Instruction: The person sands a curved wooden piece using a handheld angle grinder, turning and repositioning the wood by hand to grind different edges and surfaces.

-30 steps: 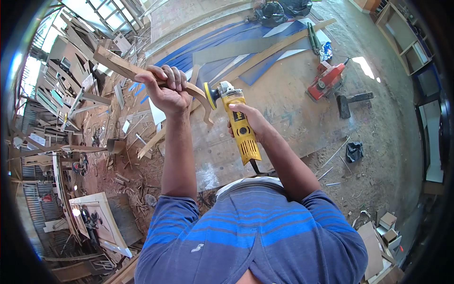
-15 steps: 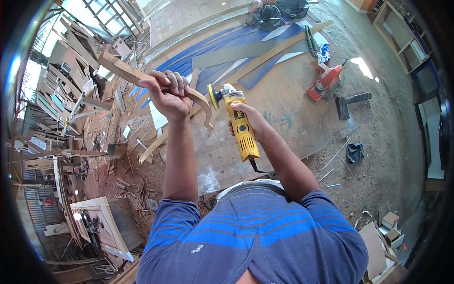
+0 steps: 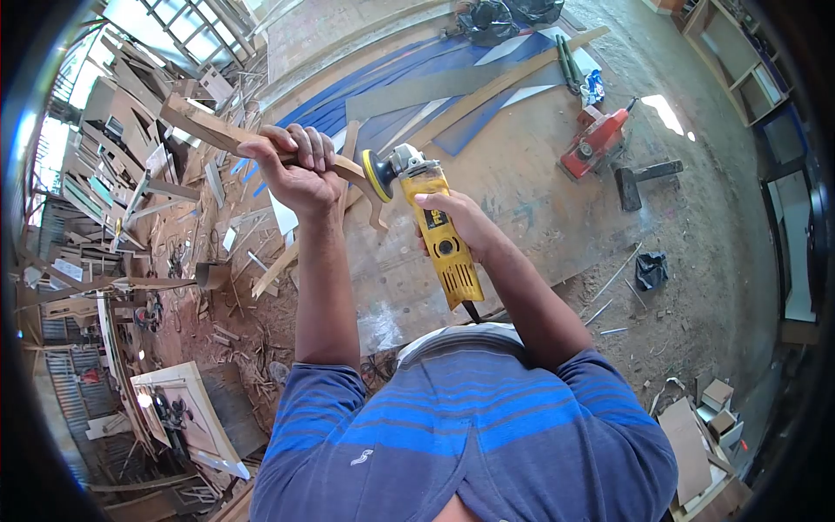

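Observation:
My left hand point(image 3: 300, 170) is wrapped round a curved piece of wood point(image 3: 209, 129), whose thick end points up and left and whose thin, hooked end hangs to the right of the fingers. My right hand point(image 3: 457, 226) grips the yellow body of a power tool point(image 3: 442, 246) with a black cord at its lower end. The tool's round yellow disc point(image 3: 377, 176) is at the curved thin part of the wood; whether they touch is hard to tell.
A worktable point(image 3: 548, 235) carries blue sheets point(image 3: 409, 65), a long wooden strip point(image 3: 522, 76), a red power tool point(image 3: 598, 142), a hammer point(image 3: 644, 180) and black plastic bags point(image 3: 489, 22). Wood scraps litter the ground at left; a framed panel point(image 3: 193, 409) leans at lower left.
Since half a second ago, the wood and my left hand have moved slightly left. The power tool has tilted, and its disc has shifted left and up, closer to the wood.

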Available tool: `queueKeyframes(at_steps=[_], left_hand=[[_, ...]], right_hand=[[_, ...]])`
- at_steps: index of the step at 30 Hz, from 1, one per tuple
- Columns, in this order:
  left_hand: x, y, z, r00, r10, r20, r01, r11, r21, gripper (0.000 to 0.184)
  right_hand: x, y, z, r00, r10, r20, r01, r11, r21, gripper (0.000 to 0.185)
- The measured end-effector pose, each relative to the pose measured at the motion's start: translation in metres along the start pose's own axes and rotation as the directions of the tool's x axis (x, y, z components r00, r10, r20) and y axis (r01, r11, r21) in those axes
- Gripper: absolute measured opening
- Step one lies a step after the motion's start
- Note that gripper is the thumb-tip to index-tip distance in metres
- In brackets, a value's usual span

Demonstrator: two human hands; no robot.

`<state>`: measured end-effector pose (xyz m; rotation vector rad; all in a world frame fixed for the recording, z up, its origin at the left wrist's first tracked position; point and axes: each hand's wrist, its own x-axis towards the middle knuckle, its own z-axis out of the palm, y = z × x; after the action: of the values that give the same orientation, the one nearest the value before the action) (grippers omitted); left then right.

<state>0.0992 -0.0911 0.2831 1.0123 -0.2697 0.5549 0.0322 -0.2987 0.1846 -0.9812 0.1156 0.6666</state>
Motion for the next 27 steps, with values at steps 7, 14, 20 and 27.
queueKeyframes(at_steps=[7, 14, 20, 27], left_hand=[[0.002, 0.001, -0.005, 0.999, 0.022, 0.025, -0.022, 1.0, -0.001, 0.064], [0.002, -0.001, -0.007, 0.997, -0.014, 0.074, 0.015, 1.0, -0.016, 0.065], [0.0, -0.009, -0.026, 0.983, -0.052, 0.175, 0.042, 0.997, 0.059, 0.053], [-0.043, -0.077, -0.092, 0.955, -0.272, 0.119, 0.146, 0.778, 0.61, 0.022]], right_hand=[[0.027, 0.03, -0.016, 0.989, 0.151, -0.006, -0.148, 0.978, 0.146, 0.045], [0.045, 0.047, -0.027, 0.974, 0.225, -0.036, -0.211, 0.95, 0.232, 0.046], [0.05, 0.056, -0.045, 0.968, 0.248, -0.043, -0.222, 0.921, 0.32, 0.048], [0.014, 0.034, -0.066, 0.97, 0.17, -0.175, -0.136, 0.972, 0.19, 0.045]])
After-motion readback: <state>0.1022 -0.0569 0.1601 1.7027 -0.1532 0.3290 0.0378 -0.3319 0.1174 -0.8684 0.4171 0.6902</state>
